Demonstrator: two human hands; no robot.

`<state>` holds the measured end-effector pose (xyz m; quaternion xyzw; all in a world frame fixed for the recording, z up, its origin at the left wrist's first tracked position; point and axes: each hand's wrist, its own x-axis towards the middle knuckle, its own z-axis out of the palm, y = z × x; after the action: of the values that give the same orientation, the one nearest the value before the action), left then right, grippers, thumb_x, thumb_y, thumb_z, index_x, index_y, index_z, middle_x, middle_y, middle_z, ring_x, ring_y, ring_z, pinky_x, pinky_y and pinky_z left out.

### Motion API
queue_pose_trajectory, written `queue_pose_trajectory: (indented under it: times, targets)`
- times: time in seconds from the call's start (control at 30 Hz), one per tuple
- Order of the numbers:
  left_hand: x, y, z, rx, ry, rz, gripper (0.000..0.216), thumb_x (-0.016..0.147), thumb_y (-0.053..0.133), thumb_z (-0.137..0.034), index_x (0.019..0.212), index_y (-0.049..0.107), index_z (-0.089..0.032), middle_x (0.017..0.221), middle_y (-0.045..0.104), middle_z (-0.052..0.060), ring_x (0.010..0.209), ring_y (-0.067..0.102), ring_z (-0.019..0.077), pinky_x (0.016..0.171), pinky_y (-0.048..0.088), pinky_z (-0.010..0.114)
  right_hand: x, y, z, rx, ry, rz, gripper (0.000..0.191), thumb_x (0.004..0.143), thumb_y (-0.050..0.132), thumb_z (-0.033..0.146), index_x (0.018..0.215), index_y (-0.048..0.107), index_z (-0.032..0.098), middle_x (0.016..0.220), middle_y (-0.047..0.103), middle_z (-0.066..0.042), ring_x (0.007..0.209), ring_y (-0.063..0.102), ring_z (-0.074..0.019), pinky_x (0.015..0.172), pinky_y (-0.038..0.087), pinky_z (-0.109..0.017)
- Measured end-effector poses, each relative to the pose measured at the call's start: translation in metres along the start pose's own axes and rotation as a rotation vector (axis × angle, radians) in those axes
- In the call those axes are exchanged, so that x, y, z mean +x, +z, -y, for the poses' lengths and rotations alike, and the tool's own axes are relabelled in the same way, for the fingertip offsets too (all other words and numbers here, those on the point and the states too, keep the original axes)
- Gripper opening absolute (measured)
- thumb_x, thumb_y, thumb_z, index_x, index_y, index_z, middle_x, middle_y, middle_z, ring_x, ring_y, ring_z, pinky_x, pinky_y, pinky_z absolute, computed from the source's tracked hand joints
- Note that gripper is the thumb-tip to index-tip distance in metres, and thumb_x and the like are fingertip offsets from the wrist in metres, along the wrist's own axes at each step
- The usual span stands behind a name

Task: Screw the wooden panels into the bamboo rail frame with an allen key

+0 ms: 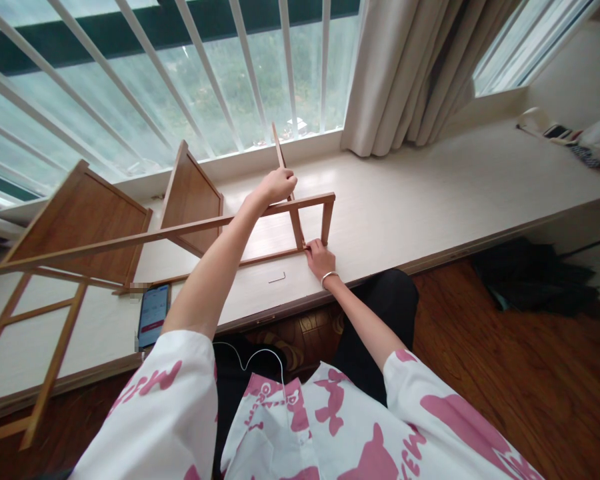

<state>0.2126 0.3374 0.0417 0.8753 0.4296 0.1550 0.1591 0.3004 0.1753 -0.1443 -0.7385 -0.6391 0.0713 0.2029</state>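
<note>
A half-built bamboo shelf frame (130, 240) lies on its side on the pale window ledge (430, 193). My left hand (277, 185) is closed round a slanted upright slat near the frame's right end. My right hand (320, 259) sits low at the foot of that slat, fingers pinched against the bottom rail joint; what they hold is hidden. A small metal hex key (277, 277) lies on the ledge just left of my right hand. Two wooden shelf panels (83, 223) stand tilted inside the frame on the left.
A phone (153, 315) with its screen lit lies near the ledge's front edge. White window bars and a beige curtain (405, 67) stand behind. Small items and a bag (570, 133) sit at the far right of the ledge. A dark cloth heap (530, 277) lies on the wooden floor.
</note>
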Motion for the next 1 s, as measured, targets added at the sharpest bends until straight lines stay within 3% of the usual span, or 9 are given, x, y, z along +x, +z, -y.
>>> queue_pose_trajectory:
  times: [0.77, 1.0]
  targets:
    - [-0.0042, -0.0032, -0.0042, 0.015, 0.054, 0.047, 0.018, 0.071, 0.036, -0.026, 0.062, 0.047, -0.015, 0.062, 0.051, 0.004, 0.056, 0.043, 0.0122, 0.055, 0.032, 0.025, 0.0008, 0.0039, -0.0013, 0.006, -0.004, -0.020, 0.024, 0.089, 0.034, 0.029, 0.108, 0.047, 0.023, 0.111, 0.049, -0.005, 0.082, 0.054, -0.0161, 0.061, 0.039, -0.026]
    - [-0.0045, -0.0034, -0.0036, 0.076, -0.036, 0.030, 0.021, 0.071, 0.037, -0.027, 0.065, 0.053, -0.015, 0.068, 0.059, 0.008, 0.063, 0.050, 0.0154, 0.060, 0.036, 0.025, 0.0016, 0.0077, -0.0018, -0.004, 0.006, -0.026, 0.024, 0.090, 0.032, 0.030, 0.108, 0.047, 0.024, 0.110, 0.049, -0.005, 0.082, 0.055, -0.0162, 0.061, 0.038, -0.026]
